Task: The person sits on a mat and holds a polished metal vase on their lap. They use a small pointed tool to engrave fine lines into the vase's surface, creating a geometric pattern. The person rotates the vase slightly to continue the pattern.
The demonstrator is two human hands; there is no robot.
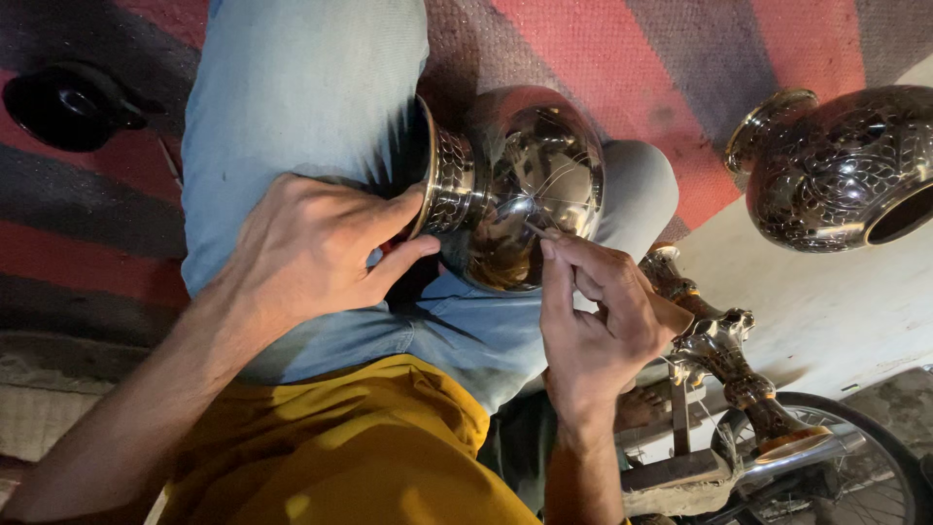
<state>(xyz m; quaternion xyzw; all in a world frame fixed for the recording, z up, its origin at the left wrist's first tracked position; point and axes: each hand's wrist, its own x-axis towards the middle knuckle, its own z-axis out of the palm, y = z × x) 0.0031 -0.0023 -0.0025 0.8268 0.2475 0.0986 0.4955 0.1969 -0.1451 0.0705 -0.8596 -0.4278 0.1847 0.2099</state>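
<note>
Left hand [311,253] clamped on vase [515,185] neck, right hand [598,321] pinching graver [540,231] at 5 o'clock; slip on polished curve likely scratches.

Polished vase [520,185]: mirror-bright silver and brass tones, thin engraved crossing lines on the belly, a scale-like band at the neck; second vase [841,170]: dark ground covered in a dense golden leaf pattern, with a brass rim. Rug [603,49]: woven stripes of red, grey and dark charcoal; jeans [301,87]: pale blue; shirt [360,457]: mustard yellow; small bowl [63,102]: glossy black.
</note>
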